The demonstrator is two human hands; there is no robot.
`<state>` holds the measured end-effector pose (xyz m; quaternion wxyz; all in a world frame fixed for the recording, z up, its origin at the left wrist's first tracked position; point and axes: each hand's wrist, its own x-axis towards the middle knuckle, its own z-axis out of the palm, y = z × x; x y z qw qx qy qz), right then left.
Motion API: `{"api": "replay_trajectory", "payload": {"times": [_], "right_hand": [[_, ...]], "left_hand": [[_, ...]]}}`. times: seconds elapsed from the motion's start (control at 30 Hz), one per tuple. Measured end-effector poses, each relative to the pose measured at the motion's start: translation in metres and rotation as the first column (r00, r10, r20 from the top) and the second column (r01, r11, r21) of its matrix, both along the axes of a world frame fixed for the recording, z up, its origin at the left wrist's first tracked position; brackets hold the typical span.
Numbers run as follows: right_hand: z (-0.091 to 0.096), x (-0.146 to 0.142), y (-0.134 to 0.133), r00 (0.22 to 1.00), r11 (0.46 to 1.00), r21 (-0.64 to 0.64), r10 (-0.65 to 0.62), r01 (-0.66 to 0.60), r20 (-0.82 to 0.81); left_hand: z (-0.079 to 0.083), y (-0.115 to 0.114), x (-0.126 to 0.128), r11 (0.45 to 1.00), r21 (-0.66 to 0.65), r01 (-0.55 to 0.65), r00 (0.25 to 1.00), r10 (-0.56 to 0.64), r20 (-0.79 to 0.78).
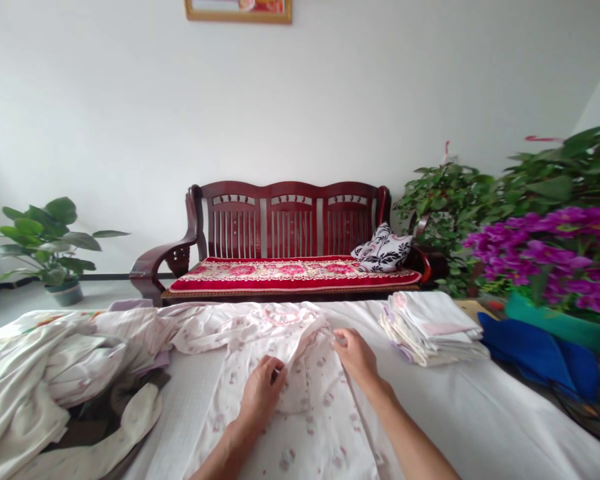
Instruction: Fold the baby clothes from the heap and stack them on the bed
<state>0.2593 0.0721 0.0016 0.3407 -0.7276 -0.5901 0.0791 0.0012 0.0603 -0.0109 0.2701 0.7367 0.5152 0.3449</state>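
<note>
A white long-sleeved child's top (325, 400) with small printed figures and a pinkish collar lies front up on the white cloth (180, 407). One sleeve stretches out to the left; the right sleeve seems folded in over the chest. My left hand (265, 387) is on the chest of the top, its fingers closed on a fold of fabric. At the right shoulder edge, my right hand (355, 357) pinches the fabric between thumb and fingers. Part of the front is hidden under my left hand and forearm.
On the left lies a loose heap of clothes (25, 387). A folded stack of clothes (433, 327) sits at right, beside blue fabric (540, 353) and purple flowers (555, 253). Beyond the table stands a wooden bench (290, 227) with a patterned pillow (387, 250); a potted plant (63, 291) is far left.
</note>
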Motion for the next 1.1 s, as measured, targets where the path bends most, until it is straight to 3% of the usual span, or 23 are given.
{"api": "replay_trajectory", "payload": {"times": [0.17,0.33,0.47,0.6,0.77,0.87,1.1], "right_hand": [[0.005,-0.012,0.022,0.987,1.0,0.017,-0.002,-0.001,0.16],[-0.001,-0.004,0.025,0.987,0.998,0.002,-0.07,0.07,0.148],[-0.003,0.009,0.018,0.98,0.982,-0.054,-0.179,0.183,0.083],[-0.004,0.019,0.016,0.986,0.988,-0.074,-0.129,0.138,0.109],[-0.008,0.033,0.033,0.99,0.991,-0.01,-0.135,0.134,-0.045],[-0.009,0.039,0.056,0.994,0.996,0.033,-0.075,0.078,-0.078],[-0.01,0.043,0.107,0.972,0.974,0.057,0.224,-0.221,-0.07]], "left_hand": [[0.001,0.007,-0.005,0.994,-0.089,-0.071,0.951,0.094,0.294],[0.003,0.015,-0.013,0.974,-0.211,-0.085,0.863,0.178,0.473],[0.002,0.021,-0.014,0.97,-0.21,-0.124,0.872,0.207,0.444],[0.0,0.023,-0.012,0.976,-0.165,-0.142,0.927,0.19,0.324],[-0.004,0.022,-0.011,0.981,-0.145,-0.13,0.929,0.171,0.328],[-0.004,0.021,-0.011,0.986,-0.129,-0.108,0.922,0.148,0.357],[0.003,0.018,-0.009,0.983,-0.158,-0.09,0.903,0.148,0.404]]}}
